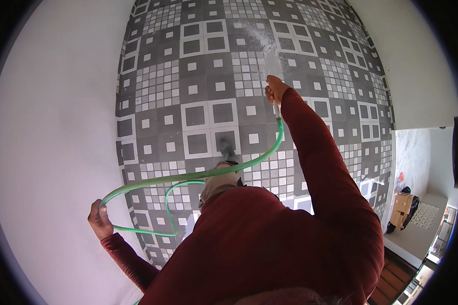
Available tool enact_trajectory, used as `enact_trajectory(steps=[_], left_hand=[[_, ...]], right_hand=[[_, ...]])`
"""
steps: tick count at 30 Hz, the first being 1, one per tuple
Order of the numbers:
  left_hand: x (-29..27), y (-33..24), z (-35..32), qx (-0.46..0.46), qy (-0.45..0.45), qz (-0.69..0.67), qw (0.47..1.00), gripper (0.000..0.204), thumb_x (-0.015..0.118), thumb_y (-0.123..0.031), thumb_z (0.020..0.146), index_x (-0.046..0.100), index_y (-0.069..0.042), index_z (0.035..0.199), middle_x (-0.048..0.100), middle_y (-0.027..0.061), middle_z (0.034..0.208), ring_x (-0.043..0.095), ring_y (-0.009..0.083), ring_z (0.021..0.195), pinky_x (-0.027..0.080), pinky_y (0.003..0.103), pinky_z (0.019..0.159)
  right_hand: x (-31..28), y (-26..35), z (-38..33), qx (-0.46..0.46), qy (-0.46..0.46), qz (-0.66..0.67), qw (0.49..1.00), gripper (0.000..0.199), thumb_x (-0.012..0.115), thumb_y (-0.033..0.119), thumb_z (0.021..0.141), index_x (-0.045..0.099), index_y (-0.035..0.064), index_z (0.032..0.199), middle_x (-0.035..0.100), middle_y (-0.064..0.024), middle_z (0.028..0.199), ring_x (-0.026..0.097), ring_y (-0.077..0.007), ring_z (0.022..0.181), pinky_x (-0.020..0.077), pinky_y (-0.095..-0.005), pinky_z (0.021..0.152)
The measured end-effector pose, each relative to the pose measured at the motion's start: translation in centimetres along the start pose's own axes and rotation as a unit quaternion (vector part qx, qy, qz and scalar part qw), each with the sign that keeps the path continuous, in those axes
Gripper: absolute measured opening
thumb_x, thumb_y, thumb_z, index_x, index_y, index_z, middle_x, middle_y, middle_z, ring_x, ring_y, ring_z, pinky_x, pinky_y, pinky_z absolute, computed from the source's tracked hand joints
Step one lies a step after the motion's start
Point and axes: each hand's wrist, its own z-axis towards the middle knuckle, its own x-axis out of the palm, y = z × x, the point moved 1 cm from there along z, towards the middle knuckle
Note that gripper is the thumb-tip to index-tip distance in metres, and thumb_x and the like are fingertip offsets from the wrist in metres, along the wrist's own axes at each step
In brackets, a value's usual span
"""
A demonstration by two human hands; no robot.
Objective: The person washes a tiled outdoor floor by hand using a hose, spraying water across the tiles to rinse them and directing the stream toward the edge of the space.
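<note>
A green hose (198, 175) runs in a long curve across my front, from my left hand to my right. My right hand (276, 90), on an outstretched arm, is closed around the hose's pale end piece (276, 110). Beyond it a white spray of water (271, 58) fans forward onto the tiled floor (198, 91). At the lower left my left hand (101, 219) is wrapped round a bend of the hose. From there a stretch of hose hangs down and loops back near the floor.
A plain pale wall (56, 127) rises on my left, another wall (412, 61) on my right. My foot (227, 163) shows below the hose. Through an opening at the right stand a cardboard box (401, 209) and a black bag (412, 212).
</note>
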Motion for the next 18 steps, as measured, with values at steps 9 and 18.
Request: enact_trajectory(steps=[9,18], left_hand=[[10.7,-7.9,23.0,0.099,0.073,-0.046,0.991,0.047,0.058,-0.046,0.090,0.058,0.001,0.087,0.049,0.0006,0.068,0.042,0.0097,0.063,0.036,0.025,0.056],[22.1,-14.2,42.6,0.125,0.096,-0.077,0.984,0.042,0.061,-0.038,0.090,0.057,0.003,0.086,0.050,0.0009,0.070,0.043,0.0096,0.065,0.036,0.024,0.059]], right_hand=[[1.6,17.5,1.6,0.080,-0.031,-0.175,0.981,0.027,0.046,0.032,0.079,0.034,0.0159,0.061,0.033,0.0040,0.051,0.026,-0.0065,0.039,0.0185,-0.0229,0.037],[3.1,33.3,11.7,0.032,0.010,-0.257,0.966,0.028,0.046,0.035,0.079,0.037,0.0144,0.062,0.034,0.0030,0.053,0.026,-0.0062,0.039,0.0171,-0.0228,0.036]])
